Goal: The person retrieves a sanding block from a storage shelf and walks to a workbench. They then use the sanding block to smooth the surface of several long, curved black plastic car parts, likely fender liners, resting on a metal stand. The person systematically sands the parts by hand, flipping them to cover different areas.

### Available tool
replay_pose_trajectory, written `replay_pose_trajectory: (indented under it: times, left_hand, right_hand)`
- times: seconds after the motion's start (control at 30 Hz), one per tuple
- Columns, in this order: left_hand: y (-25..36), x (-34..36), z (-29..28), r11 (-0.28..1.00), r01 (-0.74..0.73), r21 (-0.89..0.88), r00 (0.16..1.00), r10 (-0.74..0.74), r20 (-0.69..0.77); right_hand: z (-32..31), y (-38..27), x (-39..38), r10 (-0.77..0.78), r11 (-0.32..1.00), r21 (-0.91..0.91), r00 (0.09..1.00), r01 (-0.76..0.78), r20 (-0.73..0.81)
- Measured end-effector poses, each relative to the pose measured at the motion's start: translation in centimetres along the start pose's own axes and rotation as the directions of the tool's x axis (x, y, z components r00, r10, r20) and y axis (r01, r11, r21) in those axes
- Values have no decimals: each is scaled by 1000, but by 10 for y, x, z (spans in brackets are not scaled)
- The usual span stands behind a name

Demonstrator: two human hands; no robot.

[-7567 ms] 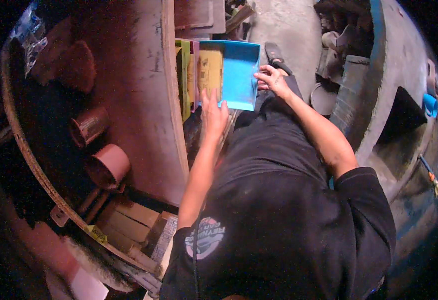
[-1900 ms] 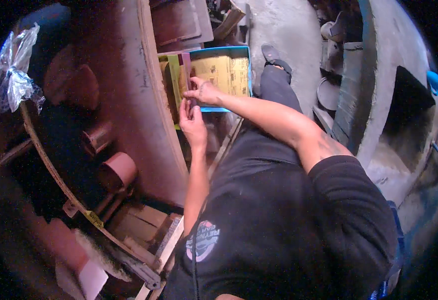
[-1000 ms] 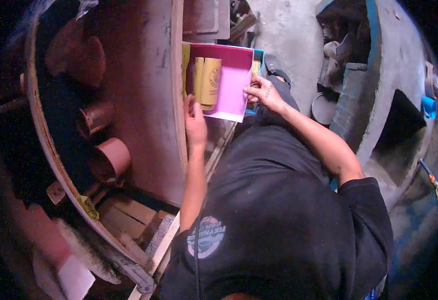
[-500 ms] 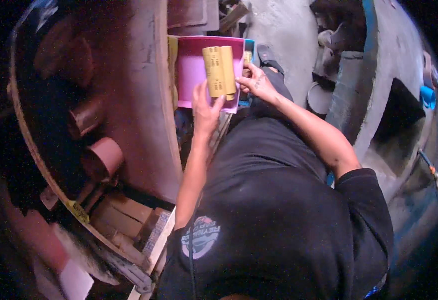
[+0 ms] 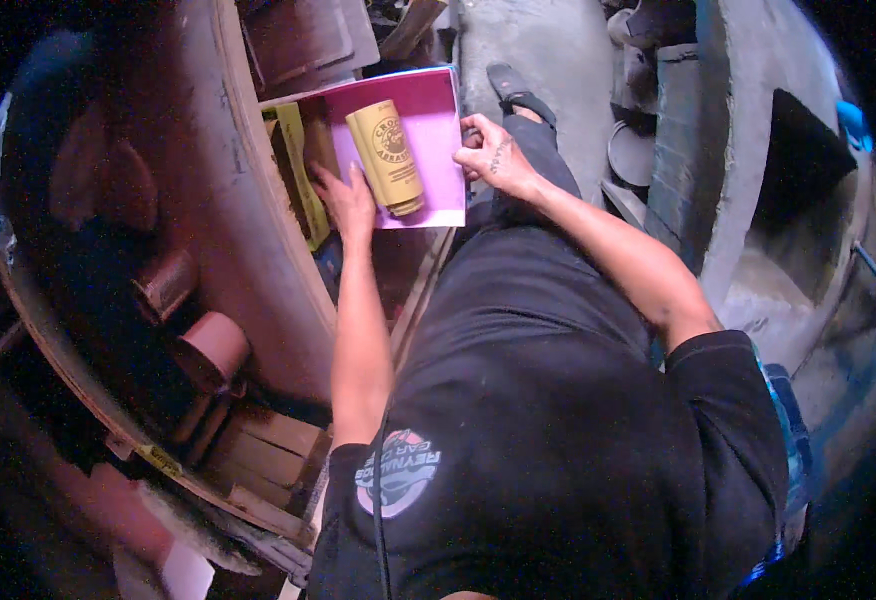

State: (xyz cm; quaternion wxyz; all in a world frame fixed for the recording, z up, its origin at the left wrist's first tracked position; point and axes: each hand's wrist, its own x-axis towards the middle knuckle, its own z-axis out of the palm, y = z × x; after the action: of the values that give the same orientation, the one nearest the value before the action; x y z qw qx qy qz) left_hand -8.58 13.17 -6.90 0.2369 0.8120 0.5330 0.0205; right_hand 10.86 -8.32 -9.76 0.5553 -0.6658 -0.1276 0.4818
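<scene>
A shallow pink open box [image 5: 440, 200] is in front of me, towards the upper middle of the view. In it lies a rolled yellow sheet with dark print, which looks like sandpaper [image 5: 388, 160]. My left hand [image 5: 350, 205] is at the box's left side, its thumb up by the roll and its other fingers over the outer side; it appears to grip the wall. On the opposite side, my right hand [image 5: 498, 160] pinches the right wall between thumb and bent fingers.
A yellow-and-dark box [image 5: 300, 175] stands beside the pink one. To the left runs a reddish-brown board [image 5: 258, 230] with a wooden edge, and brown cylinders [image 5: 215, 348] beyond it. A grey wall ledge [image 5: 703, 160] and a round pan [image 5: 633, 153] are at the right.
The roll has turned so that a round printed emblem faces up. My left hand has shifted from the roll to the box's left side. The whole scene has slid left in view.
</scene>
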Motion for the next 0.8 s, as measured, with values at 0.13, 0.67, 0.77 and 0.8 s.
replay_pose_trajectory:
  times: [0.13,0.67,0.77,0.8]
  left_hand:
    - [16,-8,-1,980,-37,196,999,30,40]
    - [19,-4,5,941,-171,293,967,217,-131]
    - [20,-4,9,939,-128,321,977,174,-122]
    - [24,-4,6,938,-128,323,978,173,-115]
  right_hand:
    - [-5,4,2,11,1000,-17,1000,-10,23]
    - [-48,-12,-12,131,981,140,991,-135,32]
    - [-51,-7,-9,138,979,145,989,-145,52]
    - [-52,-6,-9,144,978,148,989,-149,45]
